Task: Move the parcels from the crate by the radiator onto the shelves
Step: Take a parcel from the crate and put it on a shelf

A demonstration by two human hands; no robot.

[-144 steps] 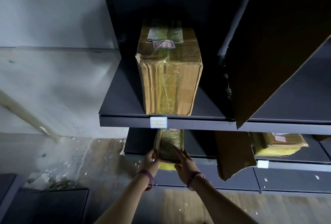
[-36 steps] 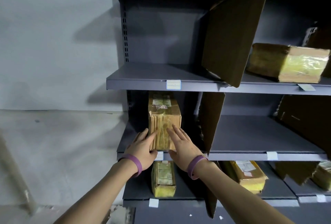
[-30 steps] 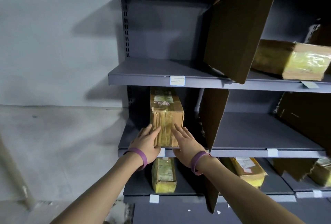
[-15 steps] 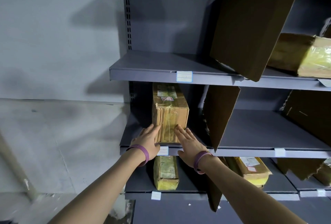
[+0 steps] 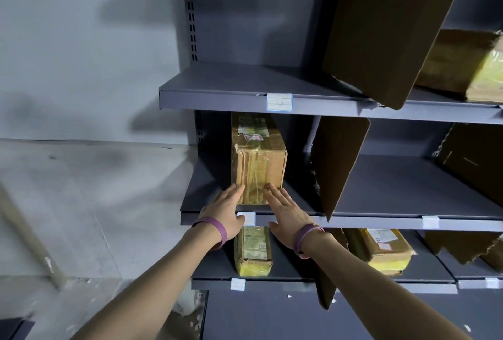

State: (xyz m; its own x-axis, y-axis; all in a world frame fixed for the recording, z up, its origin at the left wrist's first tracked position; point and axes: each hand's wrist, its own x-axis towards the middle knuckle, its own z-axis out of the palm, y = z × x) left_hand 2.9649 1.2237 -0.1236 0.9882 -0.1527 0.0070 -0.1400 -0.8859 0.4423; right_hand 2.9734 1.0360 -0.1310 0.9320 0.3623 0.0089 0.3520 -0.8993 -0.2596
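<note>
Left hand [image 5: 226,213] and right hand [image 5: 285,214] lie side by side over the shelf [image 5: 367,221] edge, equally near, fingers straight and loosely spread, gripping nothing. Their fingertips rest against the lower front face of the parcel [image 5: 258,160]. The parcel stands directly ahead of both hands on this middle shelf, long axis running front to back, so any further push would go straight inward.

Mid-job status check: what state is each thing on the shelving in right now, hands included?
Middle-shelf parcel: upright, taped shut.
Left hand: fingers straight, touching its front left edge.
Right hand: fingers straight, touching its front face.
Lower-shelf parcel: lying flat, untouched.
Lower right parcel: lying flat, untouched.
Top-shelf parcel: lying flat, partly out of frame.
Cardboard divider: standing tilted between bays.
</note>
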